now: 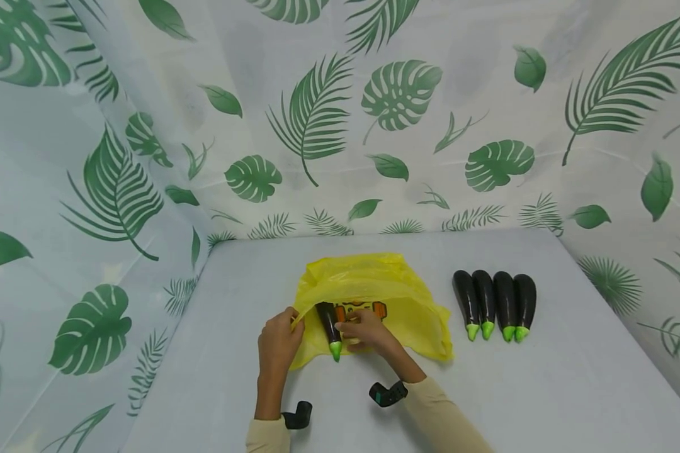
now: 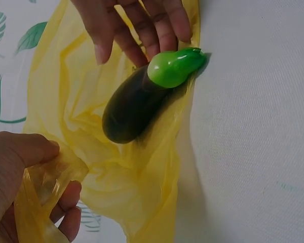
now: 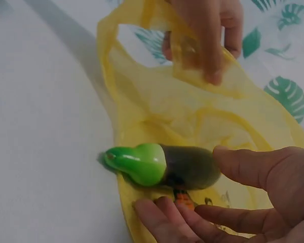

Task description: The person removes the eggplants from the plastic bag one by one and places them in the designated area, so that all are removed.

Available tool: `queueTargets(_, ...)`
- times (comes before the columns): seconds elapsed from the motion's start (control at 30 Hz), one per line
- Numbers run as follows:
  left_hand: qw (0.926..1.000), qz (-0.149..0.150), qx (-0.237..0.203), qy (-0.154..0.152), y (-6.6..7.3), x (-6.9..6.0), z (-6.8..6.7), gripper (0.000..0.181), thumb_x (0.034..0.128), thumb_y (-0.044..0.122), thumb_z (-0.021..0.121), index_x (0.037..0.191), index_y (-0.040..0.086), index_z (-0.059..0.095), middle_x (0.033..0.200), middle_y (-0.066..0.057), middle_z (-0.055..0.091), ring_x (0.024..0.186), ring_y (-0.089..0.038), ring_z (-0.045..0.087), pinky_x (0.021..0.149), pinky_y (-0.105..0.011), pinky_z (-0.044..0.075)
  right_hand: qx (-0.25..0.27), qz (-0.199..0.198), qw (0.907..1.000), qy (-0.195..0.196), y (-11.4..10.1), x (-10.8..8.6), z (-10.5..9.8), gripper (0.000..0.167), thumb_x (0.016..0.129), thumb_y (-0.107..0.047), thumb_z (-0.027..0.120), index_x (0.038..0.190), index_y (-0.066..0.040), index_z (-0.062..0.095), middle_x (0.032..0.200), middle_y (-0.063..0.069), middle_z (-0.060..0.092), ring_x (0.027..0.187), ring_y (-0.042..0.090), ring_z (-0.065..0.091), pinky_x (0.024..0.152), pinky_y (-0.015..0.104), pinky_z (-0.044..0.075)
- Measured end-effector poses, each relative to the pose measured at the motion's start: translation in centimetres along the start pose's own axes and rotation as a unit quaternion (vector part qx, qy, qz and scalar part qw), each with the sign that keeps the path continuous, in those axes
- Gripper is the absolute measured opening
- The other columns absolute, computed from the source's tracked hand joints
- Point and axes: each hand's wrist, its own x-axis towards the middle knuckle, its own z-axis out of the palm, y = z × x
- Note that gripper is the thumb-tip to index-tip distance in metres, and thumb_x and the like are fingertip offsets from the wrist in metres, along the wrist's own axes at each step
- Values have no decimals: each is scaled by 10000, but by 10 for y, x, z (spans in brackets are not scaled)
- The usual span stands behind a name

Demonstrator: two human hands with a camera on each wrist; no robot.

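A yellow plastic bag lies spread on the table with its mouth facing the person. My left hand pinches the left edge of the mouth, lifting it in a fold, as the left wrist view shows. One dark eggplant with a green stem end lies on the lower layer of the bag, partly inside the mouth, stem toward the person. Just right of it is my right hand. In the right wrist view its fingers are loosely extended beside the eggplant, with the thumb at the dark end; firm contact is unclear.
Several more eggplants lie side by side in a row on the table to the right of the bag, green ends toward the person. The white table meets a leaf-patterned sheet behind and at the sides.
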Motion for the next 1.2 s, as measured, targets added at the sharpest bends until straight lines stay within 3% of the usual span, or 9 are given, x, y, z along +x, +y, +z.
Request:
queueTargets(0.1, 10000, -13, -7, -18, 1, 1, -1, 101, 871, 170, 694, 922, 84, 693, 684, -19, 643, 491, -103, 415, 447, -253, 339, -430, -153, 9988, 151, -1, 3, 7, 569, 885, -210, 717, 1299, 118, 504, 1160, 259, 620, 950, 310, 679, 682, 402, 589)
queueTargets(0.23, 10000, -28, -11, -32, 1, 2, -1, 101, 874, 171, 691, 927, 85, 694, 683, -13, 639, 501, -102, 422, 452, -254, 345, -1204, -582, 9897, 505, -3, 5, 13, 543, 848, -243, 755, 1202, 125, 571, 931, 185, 666, 749, 228, 658, 590, 332, 559)
queueTargets(0.33, 10000, -43, 2, -66, 1, 2, -1, 105, 883, 180, 682, 938, 92, 694, 691, -10, 641, 506, -98, 413, 454, -251, 339, -1634, -828, 9803, 733, -3, 6, 19, 423, 832, -259, 770, 1026, 82, 613, 678, 53, 562, 543, 143, 532, 482, 265, 452)
queueTargets(0.43, 10000, -12, -20, -64, 0, 2, -1, 106, 883, 180, 681, 941, 92, 696, 704, -16, 651, 501, -97, 412, 448, -249, 339, -1819, -907, 9757, 813, -5, 6, 24, 338, 831, -259, 774, 853, 7, 567, 580, -15, 394, 459, 119, 408, 435, 242, 361)
queueTargets(0.53, 10000, 34, -20, -43, 0, 2, -1, 97, 885, 178, 678, 930, 93, 691, 699, -13, 646, 500, -97, 417, 449, -250, 344, -2169, -995, 9663, 961, -7, 6, 30, 346, 828, -287, 776, 782, -40, 538, 594, -23, 381, 487, 121, 397, 456, 242, 314)
queueTargets(0.67, 10000, 42, -21, -34, 0, 2, -1, 93, 884, 183, 679, 918, 97, 686, 688, -9, 636, 507, -100, 419, 456, -254, 345, -2514, -1055, 9550, 1166, -8, 8, 35, 352, 814, -317, 784, 797, -45, 562, 634, 8, 451, 532, 141, 445, 469, 253, 319)
queueTargets(0.8, 10000, 24, -49, -25, 1, 1, -1, 90, 879, 179, 683, 911, 94, 689, 695, -11, 648, 509, -96, 422, 457, -252, 349, -2682, -1004, 9497, 1265, -6, 9, 39, 357, 804, -320, 794, 832, -32, 583, 657, 20, 477, 552, 148, 460, 470, 259, 320)
queueTargets(1.2, 10000, 0, -49, -15, 0, -1, -1, 98, 886, 174, 673, 929, 89, 695, 702, -15, 652, 509, -95, 420, 454, -248, 346, -2388, -1069, 9580, 1177, -4, 7, 38, 328, 812, -257, 787, 865, 3, 594, 667, 27, 501, 547, 144, 475, 475, 254, 346)
